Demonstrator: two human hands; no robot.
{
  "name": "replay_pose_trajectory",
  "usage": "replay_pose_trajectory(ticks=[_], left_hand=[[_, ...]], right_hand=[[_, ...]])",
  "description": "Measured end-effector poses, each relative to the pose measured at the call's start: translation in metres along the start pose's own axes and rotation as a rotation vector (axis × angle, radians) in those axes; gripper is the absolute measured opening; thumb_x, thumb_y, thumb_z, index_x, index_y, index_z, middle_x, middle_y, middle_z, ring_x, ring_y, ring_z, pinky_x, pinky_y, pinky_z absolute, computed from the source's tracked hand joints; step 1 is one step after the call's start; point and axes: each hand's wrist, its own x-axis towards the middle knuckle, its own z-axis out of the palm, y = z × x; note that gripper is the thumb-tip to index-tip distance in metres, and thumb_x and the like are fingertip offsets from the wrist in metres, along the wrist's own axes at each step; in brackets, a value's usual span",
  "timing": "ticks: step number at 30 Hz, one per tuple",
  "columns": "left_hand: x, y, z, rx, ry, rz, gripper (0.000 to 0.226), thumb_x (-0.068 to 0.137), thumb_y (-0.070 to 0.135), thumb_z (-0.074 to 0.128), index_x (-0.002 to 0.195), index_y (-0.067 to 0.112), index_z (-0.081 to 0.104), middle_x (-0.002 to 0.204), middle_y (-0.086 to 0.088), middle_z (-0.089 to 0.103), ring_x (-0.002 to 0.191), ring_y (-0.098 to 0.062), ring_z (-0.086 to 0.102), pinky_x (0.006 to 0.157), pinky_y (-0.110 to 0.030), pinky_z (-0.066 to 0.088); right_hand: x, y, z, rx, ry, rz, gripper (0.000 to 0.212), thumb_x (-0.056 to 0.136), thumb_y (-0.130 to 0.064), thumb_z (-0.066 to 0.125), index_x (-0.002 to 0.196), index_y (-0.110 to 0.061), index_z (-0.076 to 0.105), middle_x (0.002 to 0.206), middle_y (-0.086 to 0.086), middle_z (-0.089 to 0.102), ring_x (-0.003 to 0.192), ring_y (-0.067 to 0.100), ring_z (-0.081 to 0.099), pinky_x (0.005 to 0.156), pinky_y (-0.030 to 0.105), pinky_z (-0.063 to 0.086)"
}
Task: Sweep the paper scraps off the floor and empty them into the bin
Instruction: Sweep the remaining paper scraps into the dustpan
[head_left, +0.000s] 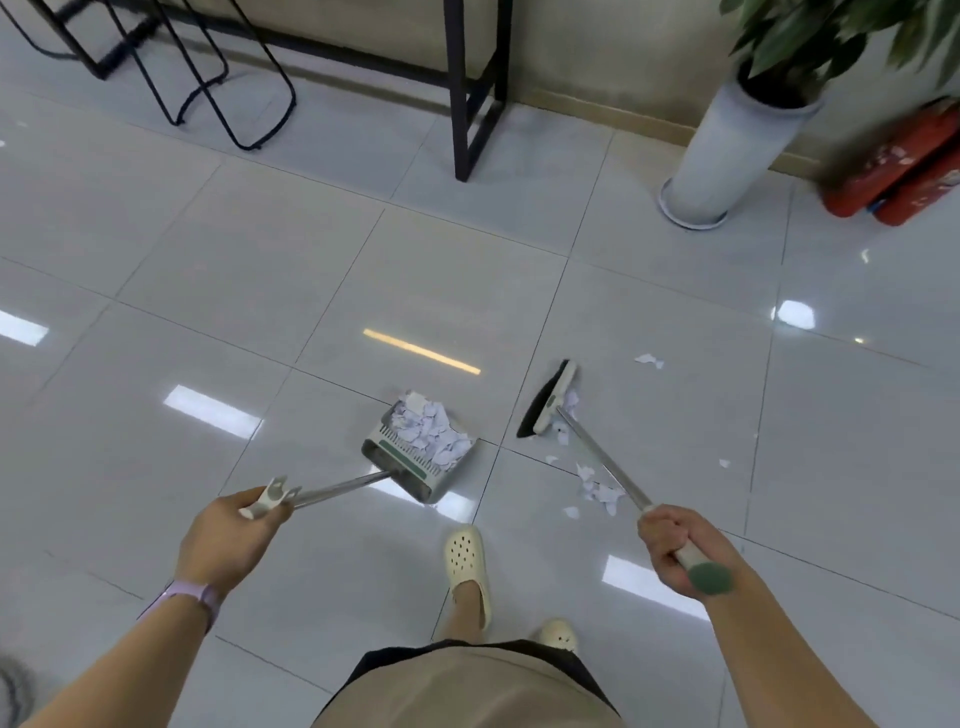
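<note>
Left hand (228, 535) grips dustpan (415, 452) handle, right hand (675, 545) clamps broom (550, 400); bare tiles (208, 291) far, scraps (597, 488) near right

arms: bare | left wrist: lilac band (189, 597) | shorts (467, 686): beige, perhaps dark-edged | clogs (467, 571): cream, perforated

Left hand (228, 540) and right hand (675, 545) — both fists gripping.

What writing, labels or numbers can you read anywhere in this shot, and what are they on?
None can be read.
Red fire extinguishers: pale label patches, too blurred to read.
Dustpan: a green strip, no lettering visible.
Broom, plant pot, wristband: no text visible.
</note>
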Motion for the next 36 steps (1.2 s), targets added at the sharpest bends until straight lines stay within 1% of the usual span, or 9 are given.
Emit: replay_pose_trajectory(ticks=[3, 6, 12, 14, 17, 23, 26, 31, 36], left_hand=[[0.017, 0.023, 0.014, 0.04, -0.053, 0.028, 0.013, 0.087, 0.04, 0.074, 0.093, 0.028, 0.077, 0.068, -0.003, 0.07, 0.069, -0.027, 0.065, 0.066, -0.035, 0.051], [0.034, 0.045, 0.029, 0.079, -0.098, 0.065, 0.017, 0.087, 0.042, 0.074, 0.098, 0.031, 0.077, 0.073, -0.001, 0.071, 0.071, -0.026, 0.065, 0.068, -0.036, 0.053], [0.069, 0.085, 0.052, 0.141, -0.187, 0.15, 0.026, 0.087, 0.044, 0.073, 0.107, 0.029, 0.078, 0.073, -0.002, 0.07, 0.074, -0.029, 0.064, 0.068, -0.036, 0.051], [0.075, 0.099, 0.058, 0.145, -0.21, 0.174, 0.028, 0.085, 0.048, 0.073, 0.106, 0.03, 0.078, 0.071, -0.002, 0.07, 0.074, -0.029, 0.064, 0.069, -0.037, 0.052], [0.08, 0.121, 0.062, 0.175, -0.254, 0.233, 0.03, 0.082, 0.058, 0.069, 0.094, 0.031, 0.076, 0.067, -0.004, 0.069, 0.073, -0.03, 0.064, 0.068, -0.037, 0.052], [0.094, 0.148, 0.055, 0.306, -0.294, 0.361, 0.033, 0.081, 0.063, 0.067, 0.086, 0.031, 0.076, 0.07, -0.002, 0.069, 0.075, -0.03, 0.064, 0.07, -0.037, 0.053], [0.095, 0.147, 0.053, 0.442, -0.301, 0.428, 0.016, 0.084, 0.051, 0.071, 0.089, 0.037, 0.074, 0.073, 0.002, 0.069, 0.076, -0.03, 0.063, 0.068, -0.035, 0.05], [0.091, 0.126, 0.051, 0.493, -0.287, 0.398, 0.011, 0.084, 0.05, 0.067, 0.089, 0.041, 0.072, 0.07, 0.004, 0.068, 0.071, -0.027, 0.063, 0.063, -0.033, 0.049], [0.091, 0.107, 0.039, 0.453, -0.251, 0.384, 0.008, 0.085, 0.045, 0.07, 0.086, 0.038, 0.073, 0.068, 0.002, 0.068, 0.071, -0.029, 0.062, 0.063, -0.034, 0.05]], right_hand=[[-0.014, -0.001, -0.002, -0.023, 0.043, -0.069, 0.081, 0.026, 0.023, 0.082, 0.079, -0.017, 0.037, 0.052, -0.005, 0.032, 0.032, 0.006, 0.033, 0.03, 0.014, 0.032], [-0.027, 0.004, 0.001, -0.026, 0.085, -0.12, 0.078, 0.025, 0.022, 0.081, 0.075, -0.018, 0.037, 0.052, -0.005, 0.032, 0.033, 0.006, 0.032, 0.03, 0.015, 0.033], [-0.082, 0.017, -0.021, -0.265, 0.333, -0.102, 0.022, 0.082, 0.004, 0.052, 0.088, -0.014, 0.04, 0.059, -0.002, 0.033, 0.037, 0.007, 0.031, 0.029, 0.019, 0.033], [-0.103, 0.015, -0.026, -0.42, 0.415, -0.108, 0.018, 0.088, 0.004, 0.049, 0.096, -0.011, 0.043, 0.06, 0.0, 0.035, 0.037, 0.007, 0.032, 0.03, 0.018, 0.033], [-0.129, 0.006, -0.026, -0.568, 0.48, -0.027, 0.013, 0.089, 0.002, 0.05, 0.094, -0.009, 0.044, 0.058, -0.001, 0.037, 0.036, 0.005, 0.032, 0.029, 0.016, 0.032], [-0.151, 0.009, -0.037, -0.743, 0.501, 0.206, 0.009, 0.087, 0.001, 0.052, 0.085, -0.007, 0.05, 0.059, 0.0, 0.041, 0.037, 0.006, 0.037, 0.03, 0.016, 0.032], [-0.143, 0.013, -0.046, -0.735, 0.473, 0.257, 0.008, 0.086, 0.001, 0.052, 0.085, -0.006, 0.05, 0.058, 0.0, 0.043, 0.036, 0.006, 0.039, 0.03, 0.017, 0.034], [-0.114, 0.01, -0.054, -0.686, 0.433, 0.273, 0.007, 0.085, 0.003, 0.054, 0.087, -0.003, 0.052, 0.057, 0.001, 0.046, 0.035, 0.007, 0.041, 0.03, 0.017, 0.037], [-0.104, -0.003, -0.058, -0.575, 0.397, 0.197, 0.009, 0.087, 0.003, 0.052, 0.092, -0.005, 0.054, 0.063, -0.002, 0.038, 0.036, 0.005, 0.038, 0.03, 0.016, 0.035]])
